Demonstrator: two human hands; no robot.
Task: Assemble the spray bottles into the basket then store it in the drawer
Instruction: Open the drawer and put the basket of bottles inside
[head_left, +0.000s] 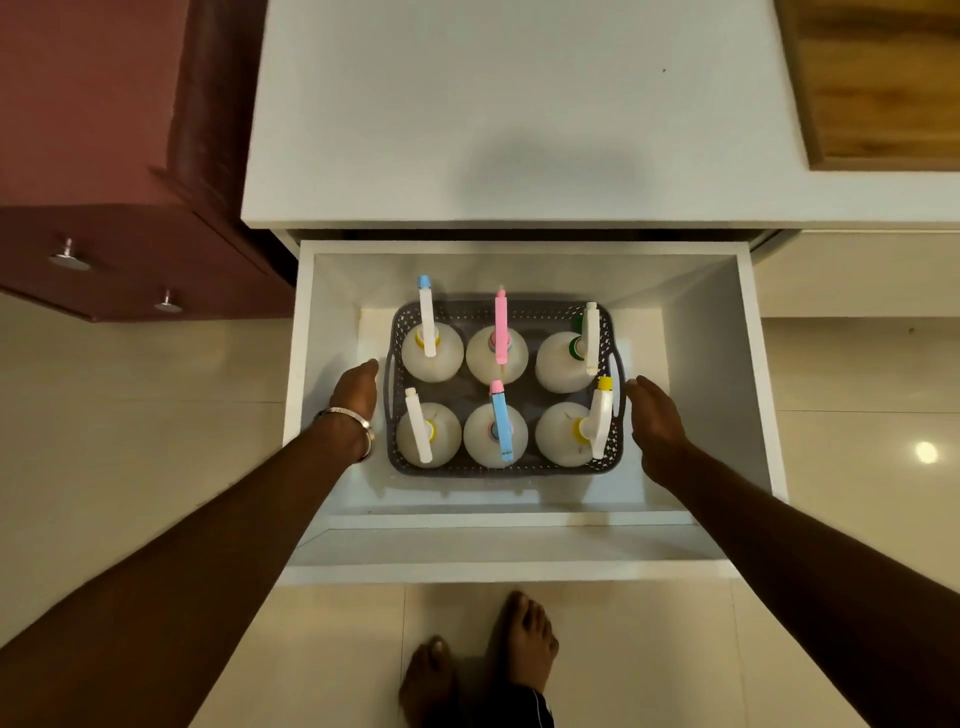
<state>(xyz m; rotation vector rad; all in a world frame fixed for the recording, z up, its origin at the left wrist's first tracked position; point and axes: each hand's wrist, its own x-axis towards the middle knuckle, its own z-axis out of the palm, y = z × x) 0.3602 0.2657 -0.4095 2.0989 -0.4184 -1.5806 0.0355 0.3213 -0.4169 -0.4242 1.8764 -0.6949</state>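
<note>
A: From our head view, we see the basket (501, 467) sitting on the floor of the open drawer (748, 374), roughly centre, with six spray bottles (432, 352) upright inside it in two rows of three.

B: Agreed. Our left hand (356, 392) is at nine o'clock of the basket, just beside its side handle, fingers fairly straight and holding nothing that we can see. Whether it touches the handle we cannot tell.

A: And our right hand (655, 415) is at three o'clock, near the other handle, fingers relaxed and extended, also with nothing in it.

B: So the basket looks set down. We judge that closing the drawer is what is left.

A: If we must shift it, how will it handle?

B: Six filled-looking bottles should make it fairly heavy. The perforated plastic wall probably flexes, so we would take both side handles at once and keep it level; the tall trigger heads (501, 325) could tip against each other.

A: At twelve o'clock the white desk (467, 104) overhangs the drawer, so the upright nozzles need clearance when it slides in.
</note>
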